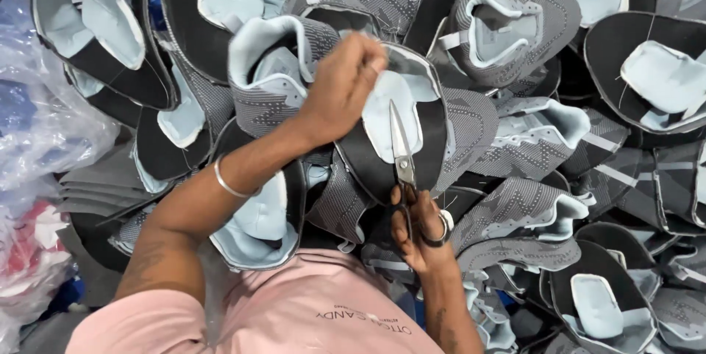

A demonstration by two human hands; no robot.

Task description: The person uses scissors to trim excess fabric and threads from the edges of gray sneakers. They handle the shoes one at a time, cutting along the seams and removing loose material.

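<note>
Shoe upper (412,130), grey knit with pale blue lining, centre frame, under trimming.
Left hand (342,89) closed on its top edge, holding it up; right hand (419,225) gripping scissors (401,152), blades pointing up across the lining. Best kept taut, with small snips close to the seam. Heap of uppers (529,177) surrounds; plastic bags (37,126) at left.

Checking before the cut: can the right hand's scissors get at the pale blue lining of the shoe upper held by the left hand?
Probably yes: the scissors already lie on the lining, nothing between.
</note>
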